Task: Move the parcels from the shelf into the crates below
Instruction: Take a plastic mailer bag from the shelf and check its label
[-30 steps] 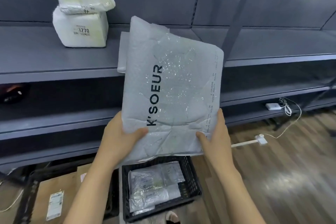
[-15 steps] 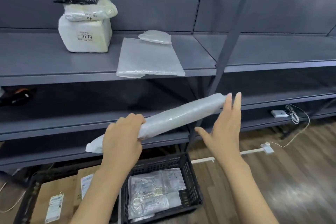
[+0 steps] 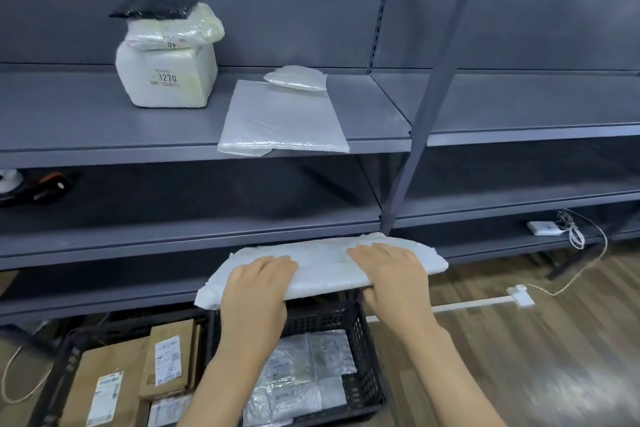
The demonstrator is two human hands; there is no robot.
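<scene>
I hold a white bubble-wrap parcel (image 3: 322, 267) flat, just above the black crate (image 3: 360, 326). My left hand (image 3: 258, 288) grips its left part, fingers over the top. My right hand (image 3: 391, 274) grips its right part, fingers on top and thumb underneath. On the grey shelf (image 3: 104, 135) lie a flat clear mailer (image 3: 282, 118), a small clear pouch (image 3: 296, 78) behind it, and a white block parcel marked 3270 (image 3: 166, 78) with a bagged parcel (image 3: 173, 29) stacked on it.
The black crate holds silvery labelled parcels (image 3: 298, 374). A second crate (image 3: 69, 357) to its left holds cardboard boxes (image 3: 114, 381). A grey upright post (image 3: 429, 97) stands just behind the held parcel. A white cable and adapter (image 3: 519, 298) lie on the wooden floor at right.
The parcel went from upright and facing me to edge-on, then flat and lower, down near the black crate. My right hand, open half a second ago, now grips it.
</scene>
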